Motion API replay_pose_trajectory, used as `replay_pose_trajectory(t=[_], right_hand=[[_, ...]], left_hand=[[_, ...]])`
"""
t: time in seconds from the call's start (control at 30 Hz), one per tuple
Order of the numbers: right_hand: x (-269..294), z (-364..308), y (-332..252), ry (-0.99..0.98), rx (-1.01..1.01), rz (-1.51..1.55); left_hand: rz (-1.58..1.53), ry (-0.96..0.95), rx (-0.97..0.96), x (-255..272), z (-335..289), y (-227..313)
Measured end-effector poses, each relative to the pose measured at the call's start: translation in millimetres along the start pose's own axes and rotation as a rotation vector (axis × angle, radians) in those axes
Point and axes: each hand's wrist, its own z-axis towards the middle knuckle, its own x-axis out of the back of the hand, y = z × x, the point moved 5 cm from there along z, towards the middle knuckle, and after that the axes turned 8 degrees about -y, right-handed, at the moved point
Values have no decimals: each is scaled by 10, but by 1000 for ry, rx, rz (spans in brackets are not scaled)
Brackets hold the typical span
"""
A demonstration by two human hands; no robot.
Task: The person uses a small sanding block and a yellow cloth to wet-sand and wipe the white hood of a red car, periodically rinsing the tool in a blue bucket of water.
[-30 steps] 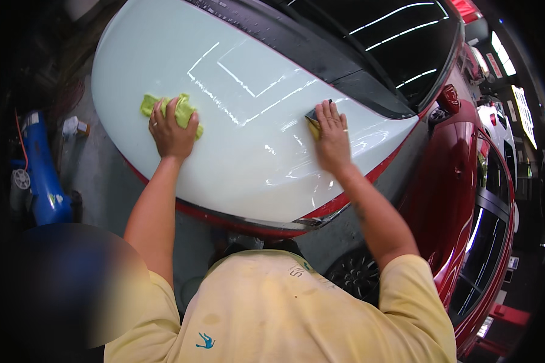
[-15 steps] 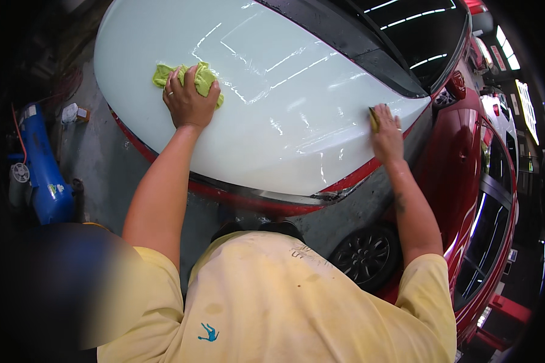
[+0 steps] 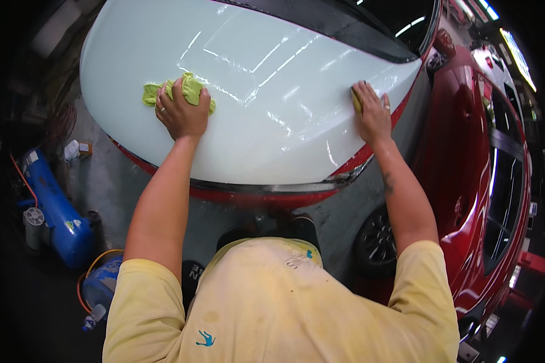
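Observation:
A pale, wet, shiny car hood [image 3: 254,115] with a red edge stretches out in front of me. My left hand [image 3: 181,112] presses a crumpled yellow-green cloth [image 3: 192,89] onto it, left of the middle. Fingers curl over the cloth, and a ring shows on one. At the hood's right side, my right hand [image 3: 374,115] rests with its fingers bent over a small yellow pad [image 3: 356,101] with a dark edge. Most of that pad is hidden under the fingers, so its exact kind cannot be made out.
Close on the right stands a red car [image 3: 448,139] with a dark wheel [image 3: 376,237]. A blue tank [image 3: 63,215] and a blue container [image 3: 105,281] with an orange hose are on the floor at left. The windshield [image 3: 415,27] lies beyond the hood.
My view has shifted slightly. The right hand with its pad has slid a little along the hood toward me. The left hand keeps its cloth. A dark blurred shape at lower left is gone.

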Motion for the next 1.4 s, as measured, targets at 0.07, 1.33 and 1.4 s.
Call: replay_pose_trajectory(t=[0.07,1.33,1.4], right_hand=[[-28,-30,-485,-136,-135,237],[416,-644,201,163,-180,843],[532,-768,527,325,-528,1083]], left_hand=[[10,24,-15,-4,58,15],[-332,-583,-1056,-600,-448,3238],[-387,-627,-1117,-910,-267,3741]])
